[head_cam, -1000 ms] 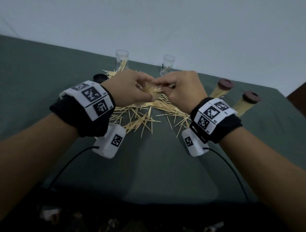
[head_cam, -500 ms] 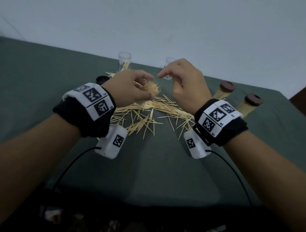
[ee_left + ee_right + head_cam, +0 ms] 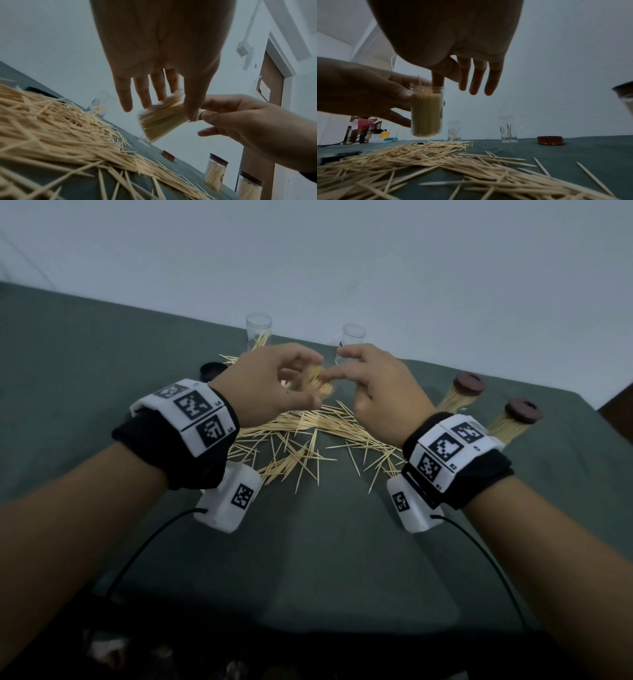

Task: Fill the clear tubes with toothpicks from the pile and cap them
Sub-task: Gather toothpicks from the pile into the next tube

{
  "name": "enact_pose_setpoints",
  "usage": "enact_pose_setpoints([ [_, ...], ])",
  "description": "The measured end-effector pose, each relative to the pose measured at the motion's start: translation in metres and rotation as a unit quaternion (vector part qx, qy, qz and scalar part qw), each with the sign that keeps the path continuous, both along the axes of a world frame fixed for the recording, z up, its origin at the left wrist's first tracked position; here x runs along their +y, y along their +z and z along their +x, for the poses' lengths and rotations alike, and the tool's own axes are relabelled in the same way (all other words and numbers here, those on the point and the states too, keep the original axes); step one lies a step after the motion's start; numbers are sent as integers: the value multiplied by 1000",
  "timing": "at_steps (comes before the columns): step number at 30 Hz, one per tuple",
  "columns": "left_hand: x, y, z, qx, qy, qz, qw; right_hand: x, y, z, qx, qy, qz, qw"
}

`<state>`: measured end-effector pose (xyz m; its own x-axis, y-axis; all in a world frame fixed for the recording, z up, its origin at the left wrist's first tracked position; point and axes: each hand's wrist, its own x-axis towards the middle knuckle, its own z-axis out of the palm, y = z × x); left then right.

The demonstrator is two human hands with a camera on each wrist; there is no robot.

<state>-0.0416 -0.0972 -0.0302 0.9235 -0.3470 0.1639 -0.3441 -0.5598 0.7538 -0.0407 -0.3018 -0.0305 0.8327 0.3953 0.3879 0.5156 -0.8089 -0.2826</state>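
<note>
Left hand point(image 3: 270, 381) grips full tube point(image 3: 426, 113), lifted above pile point(image 3: 308, 436). Right hand point(image 3: 376, 392), raised clear half a second ago, has dropped back; its fingers point(image 3: 437, 79) hang loosely spread, forefinger pressing toothpicks at tube's mouth.

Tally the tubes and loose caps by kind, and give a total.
Capped tubes, full of toothpicks: 2
Open tubes, standing, nearly empty: 2
Open full tube, held in the left hand: 1
Loose caps, one brown cap, one black cap: 2
Total: 7
</note>
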Motion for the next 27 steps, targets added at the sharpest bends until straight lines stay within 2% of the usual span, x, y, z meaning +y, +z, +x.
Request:
enact_pose_setpoints([
  [8, 1, -3, 4, -33, 22, 1, 999, 6, 3, -7, -9, 28, 57, 998],
  [12, 0, -3, 3, -72, 37, 13, 997, 9, 3, -6, -8, 0, 54, 998],
  [16, -6, -3, -2, -110, 35, 32, 993, 11, 3, -7, 50, -18, -13, 999],
  [21, -13, -6, -4, -137, 6, 63, 988, 19, -3, -4, 114, -3, -44, 993],
  [24, -16, -7, -4, -135, -8, 71, 988, 19, 0, -6, 152, -20, -37, 987],
  [27, -15, -8, -4, -128, -7, 59, 990, 16, 3, -8, 151, -19, -11, 988],
])
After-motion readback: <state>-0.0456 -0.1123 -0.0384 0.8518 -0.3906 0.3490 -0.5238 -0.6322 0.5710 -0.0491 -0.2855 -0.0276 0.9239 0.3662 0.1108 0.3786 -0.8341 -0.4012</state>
